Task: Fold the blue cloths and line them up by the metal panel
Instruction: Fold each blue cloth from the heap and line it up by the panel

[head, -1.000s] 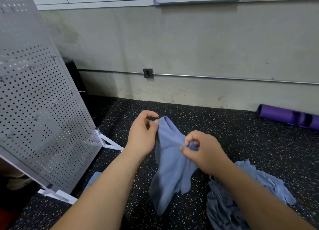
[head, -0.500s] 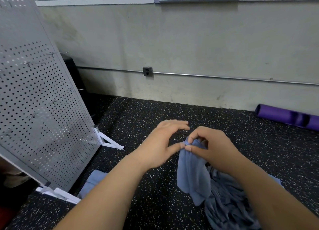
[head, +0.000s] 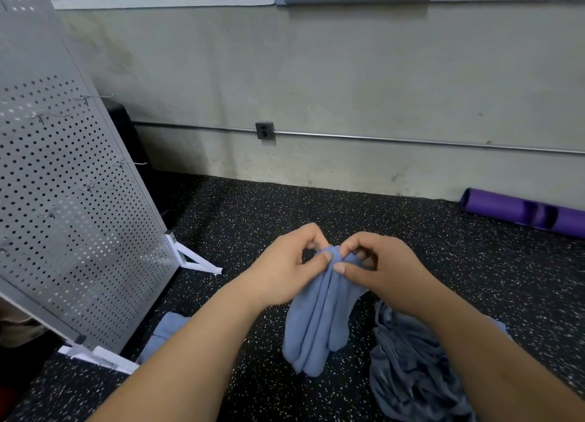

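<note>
In the middle of the frame our left hand [head: 285, 269] and our right hand [head: 380, 269] both pinch the top edge of one blue cloth [head: 316, 323], thumbs in front, and it hangs down in long folds above the speckled floor [head: 443, 263]. At the lower right a heap of blue cloths [head: 411, 367] lies crumpled on the floor, partly behind our right forearm. At the lower left another blue cloth [head: 164, 329] lies just beside the foot of the perforated metal panel [head: 79, 215], which fills the left side.
</note>
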Tool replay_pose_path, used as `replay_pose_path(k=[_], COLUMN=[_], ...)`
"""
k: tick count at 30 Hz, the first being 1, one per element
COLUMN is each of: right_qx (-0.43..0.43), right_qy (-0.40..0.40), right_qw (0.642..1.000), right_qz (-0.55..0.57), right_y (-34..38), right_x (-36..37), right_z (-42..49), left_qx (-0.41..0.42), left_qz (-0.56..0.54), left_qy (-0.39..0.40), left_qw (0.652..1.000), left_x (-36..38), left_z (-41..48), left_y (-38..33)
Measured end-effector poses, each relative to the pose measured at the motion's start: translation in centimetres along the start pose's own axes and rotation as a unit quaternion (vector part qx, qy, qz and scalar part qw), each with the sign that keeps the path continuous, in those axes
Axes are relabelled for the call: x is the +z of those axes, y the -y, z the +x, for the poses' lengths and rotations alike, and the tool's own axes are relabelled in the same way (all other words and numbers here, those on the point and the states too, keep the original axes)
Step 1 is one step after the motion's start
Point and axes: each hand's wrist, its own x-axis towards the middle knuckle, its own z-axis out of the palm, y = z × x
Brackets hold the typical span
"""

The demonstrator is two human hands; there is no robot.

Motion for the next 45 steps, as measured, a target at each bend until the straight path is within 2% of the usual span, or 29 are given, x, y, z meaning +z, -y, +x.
replay_pose_path(k=[5,10,13,17,19,21,25,27,31,35,41,45], right_qx=[-0.018,-0.005,0.010,0.043,0.051,0.048,0.045,0.025,-0.042,-0.046,-0.012,-0.001], right_qy=[0.002,-0.039,-0.107,-0.232,-0.256,-0.245,-0.124,-0.072,-0.026,0.000,0.013,-0.067], right_qw=[1.000,0.999,0.993,0.970,0.964,0.967,0.991,0.997,0.999,0.999,0.999,0.994], right_qz=[-0.021,-0.035,-0.054,-0.050,-0.048,-0.041,-0.023,-0.027,-0.024,0.015,-0.037,-0.081], right_y=[-0.4,-1.0,-1.5,-1.1,-1.0,-1.3,-1.4,-1.1,-0.5,-0.2,-0.9,-0.9], right_x=[1.7,2.6,2.6,1.6,0.8,0.1,-0.2,0.4,2.1,3.5,3.4,1.9], right_z=[-0.1,0.0,0.2,0.5,0.7,0.8,0.5,0.3,0.3,0.4,0.4,0.4], left_qx=[0.005,-0.002,-0.011,-0.021,-0.026,-0.024,-0.007,0.002,0.008,0.004,-0.016,-0.061], left_qz=[-0.026,-0.092,-0.116,-0.082,-0.088,-0.094,-0.108,-0.127,-0.169,-0.219,-0.235,-0.198], left_qy=[-0.077,-0.130,-0.122,-0.121,-0.128,-0.137,-0.128,-0.119,-0.109,-0.126,-0.212,-0.305], left_qw=[0.997,0.987,0.986,0.989,0.988,0.986,0.986,0.985,0.979,0.968,0.949,0.930], left_x=[-0.4,-1.6,-1.8,-1.9,-1.9,-2.0,-2.4,-2.4,-2.2,-1.9,-2.6,-3.4], left_z=[0.1,0.3,0.2,0.2,0.2,0.3,0.2,0.2,0.3,0.3,0.3,0.3], left_y=[-0.1,0.0,0.1,0.8,0.9,0.8,0.3,0.0,-0.7,-1.2,-0.7,0.4])
